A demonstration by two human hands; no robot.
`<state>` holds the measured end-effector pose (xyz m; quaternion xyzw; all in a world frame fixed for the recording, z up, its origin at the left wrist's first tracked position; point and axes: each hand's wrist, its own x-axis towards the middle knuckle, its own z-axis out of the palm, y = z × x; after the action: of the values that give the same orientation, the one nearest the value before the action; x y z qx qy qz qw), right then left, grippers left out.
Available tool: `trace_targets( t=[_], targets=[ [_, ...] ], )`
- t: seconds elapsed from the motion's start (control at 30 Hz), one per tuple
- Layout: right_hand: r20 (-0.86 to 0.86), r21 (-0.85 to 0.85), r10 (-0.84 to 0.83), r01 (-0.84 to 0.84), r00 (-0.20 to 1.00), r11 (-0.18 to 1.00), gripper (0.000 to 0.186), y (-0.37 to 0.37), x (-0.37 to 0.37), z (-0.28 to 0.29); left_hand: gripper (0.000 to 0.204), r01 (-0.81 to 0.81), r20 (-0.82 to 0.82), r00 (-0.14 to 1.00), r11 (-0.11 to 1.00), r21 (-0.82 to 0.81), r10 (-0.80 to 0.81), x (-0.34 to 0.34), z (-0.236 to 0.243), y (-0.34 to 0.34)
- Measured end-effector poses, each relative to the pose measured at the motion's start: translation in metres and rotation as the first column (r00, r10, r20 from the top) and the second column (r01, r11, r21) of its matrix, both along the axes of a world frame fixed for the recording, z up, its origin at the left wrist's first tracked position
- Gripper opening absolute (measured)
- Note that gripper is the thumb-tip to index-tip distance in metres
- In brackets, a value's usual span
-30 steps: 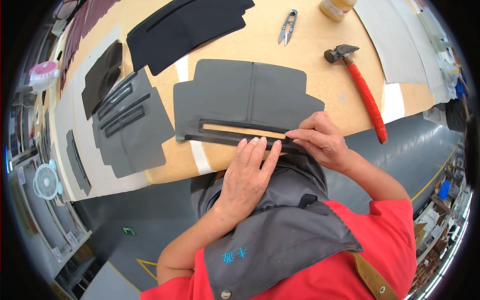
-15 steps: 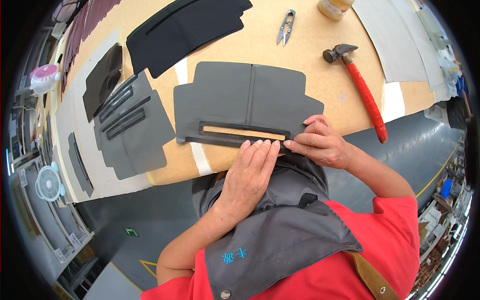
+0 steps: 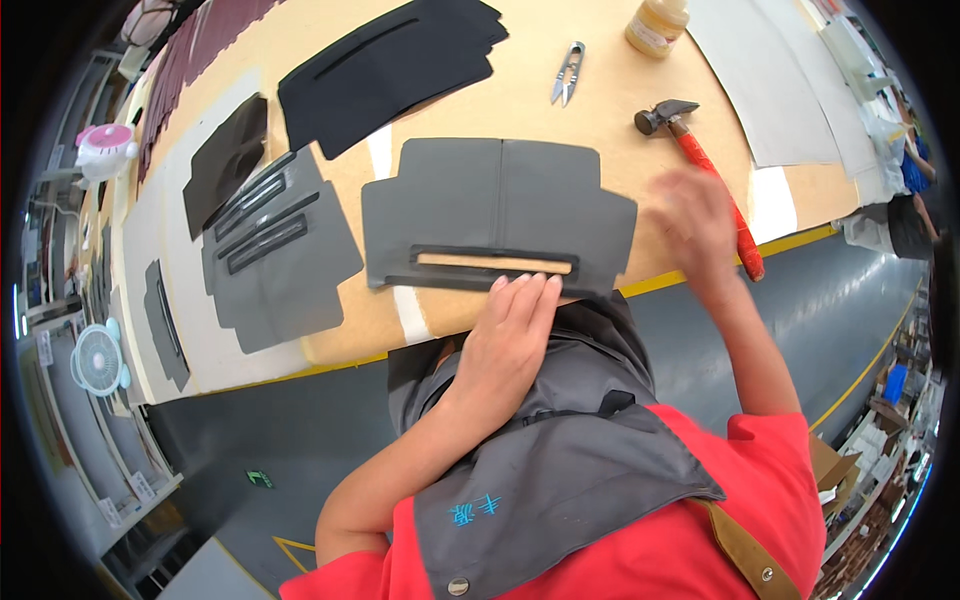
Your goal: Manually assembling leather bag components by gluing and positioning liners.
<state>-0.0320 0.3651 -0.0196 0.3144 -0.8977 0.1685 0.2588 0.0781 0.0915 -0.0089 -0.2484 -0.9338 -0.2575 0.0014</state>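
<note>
A grey shaped panel (image 3: pixel 550 195) lies flat on the table before me, with a long black-edged slot near its front edge. The fingers of my left hand (image 3: pixel 500 345) are stretched out side by side, their tips resting on the dark strip along that edge. My right hand (image 3: pixel 695 220) is up off the panel, close to the red handle of a hammer (image 3: pixel 740 235). Motion smears its fingers, and I cannot see whether it touches the handle. The hammer's head points away from me.
Thread snips (image 3: pixel 567 75) and a jar of yellowish stuff (image 3: pixel 656 28) stand farther back. More grey slotted panels (image 3: pixel 285 290) lie to the left, with black panels (image 3: pixel 395 75) behind. Pale sheets (image 3: pixel 770 90) cover the table's right side. The table's front edge (image 3: pixel 270 378) runs close to me.
My right hand has let go of the panel's right front corner and moved up and right toward the hammer. My left hand stays on the front edge. The whole view has shifted slightly.
</note>
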Motion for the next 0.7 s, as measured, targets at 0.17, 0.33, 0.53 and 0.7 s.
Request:
trace_targets(
  t=[0.17, 0.33, 0.53, 0.7],
  targets=[
    [0.546, 0.075, -0.499, 0.554, 0.673, 0.829, 0.050, 0.053, -0.025, 0.002, 0.064, -0.030, -0.036, 0.999, 0.997, 0.076, 0.033, -0.018, -0.002, 0.026],
    [0.701, -0.073, -0.341, 0.538, 0.627, 0.840, 0.041, 0.051, -0.010, 0.008, 0.067, -0.054, -0.038, 0.997, 0.990, 0.129, 0.060, -0.012, 0.001, -0.001],
    [0.596, -0.240, -0.125, 0.324, 0.793, 0.915, 0.046, -0.014, 0.060, 0.063, 0.045, -0.274, -0.152, 0.949, 0.961, 0.033, 0.276, 0.007, -0.008, -0.064],
    [0.378, 0.216, -0.125, 0.043, 0.917, 0.975, 0.058, -0.020, 0.070, 0.039, 0.046, -0.326, -0.171, 0.931, 0.945, 0.003, 0.322, 0.009, -0.022, -0.078]
  ],
)
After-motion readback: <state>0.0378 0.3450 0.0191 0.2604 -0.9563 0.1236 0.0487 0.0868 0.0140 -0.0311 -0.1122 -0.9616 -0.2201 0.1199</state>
